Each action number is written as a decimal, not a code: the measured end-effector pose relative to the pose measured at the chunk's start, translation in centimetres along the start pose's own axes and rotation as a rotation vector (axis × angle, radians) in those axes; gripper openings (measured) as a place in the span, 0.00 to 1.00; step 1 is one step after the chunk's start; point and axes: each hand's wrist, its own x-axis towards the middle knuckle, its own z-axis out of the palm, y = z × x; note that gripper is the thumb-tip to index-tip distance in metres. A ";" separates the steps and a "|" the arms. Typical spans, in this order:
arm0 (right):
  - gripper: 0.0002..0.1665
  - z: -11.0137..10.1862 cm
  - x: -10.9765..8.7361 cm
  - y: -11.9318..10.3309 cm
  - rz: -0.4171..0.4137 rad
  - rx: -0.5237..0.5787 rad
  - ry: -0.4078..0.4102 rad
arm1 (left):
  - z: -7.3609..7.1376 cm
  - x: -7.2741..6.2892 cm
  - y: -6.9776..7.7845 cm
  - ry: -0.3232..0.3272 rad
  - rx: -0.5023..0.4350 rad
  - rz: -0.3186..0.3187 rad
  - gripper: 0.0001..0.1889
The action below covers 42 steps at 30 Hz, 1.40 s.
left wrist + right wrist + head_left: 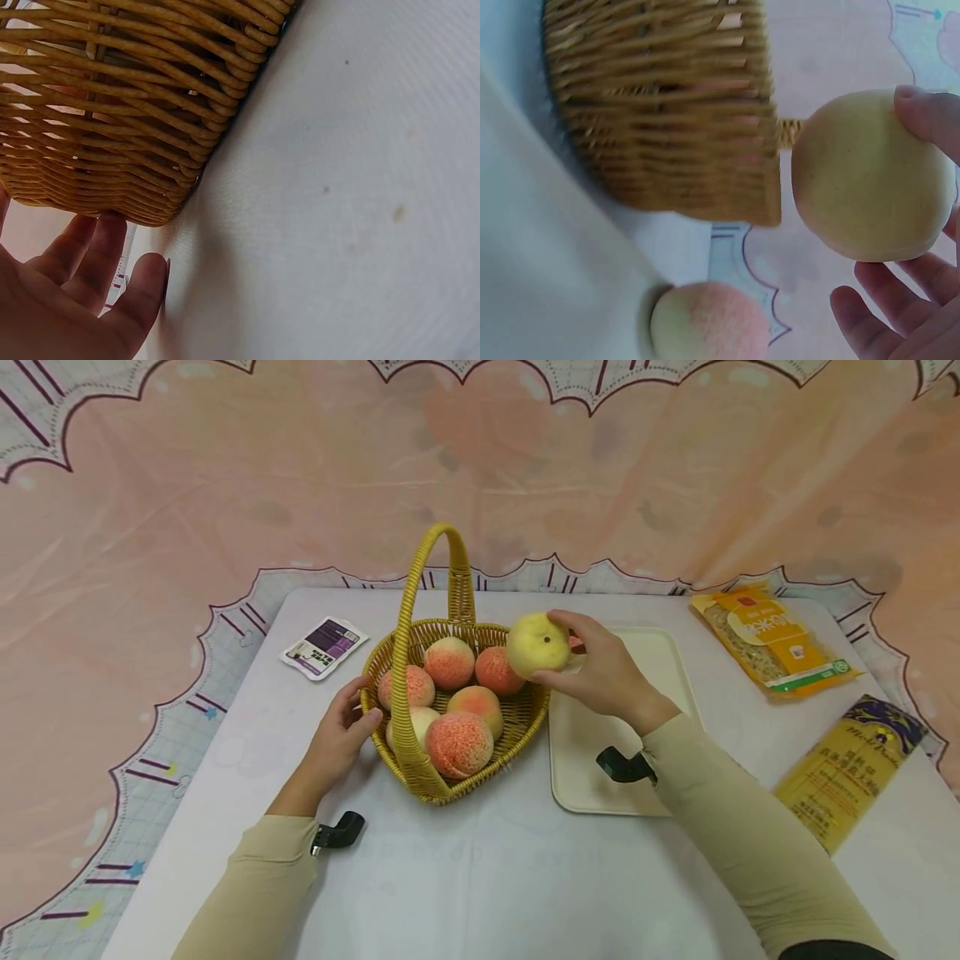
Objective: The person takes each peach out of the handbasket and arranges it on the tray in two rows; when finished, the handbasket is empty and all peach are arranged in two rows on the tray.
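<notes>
My right hand (600,668) holds a yellow peach (537,644) between thumb and fingers, raised over the right rim of a yellow wicker basket (517,747). In the right wrist view the peach (870,176) shows beside the basket's woven wall (667,112). Several red and pale peaches (459,745) lie inside the basket under its tall handle. My left hand (337,739) is at the basket's left side; in the left wrist view its fingertips (111,229) touch the wicker (127,120), thumb apart from it.
A cream tray (588,768) lies right of the basket. Another peach (709,322) sits there, mostly hidden behind my right hand in the head view. A purple-white sachet (325,647) is at left; an orange grain bag (772,639) and a yellow packet (851,768) are at right.
</notes>
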 end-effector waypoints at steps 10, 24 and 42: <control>0.47 -1.7 -1.6 1.6 0.048 -0.024 0.019 | -0.1 0.1 -0.2 -0.003 0.010 -0.001 0.34; 0.47 -4.1 -4.4 4.6 0.173 -0.050 0.039 | -0.1 0.1 -0.3 -0.003 -0.001 -0.003 0.35; 0.52 -6.7 -5.8 8.6 0.385 -0.097 0.033 | 0.0 0.1 -0.2 -0.001 -0.009 0.004 0.34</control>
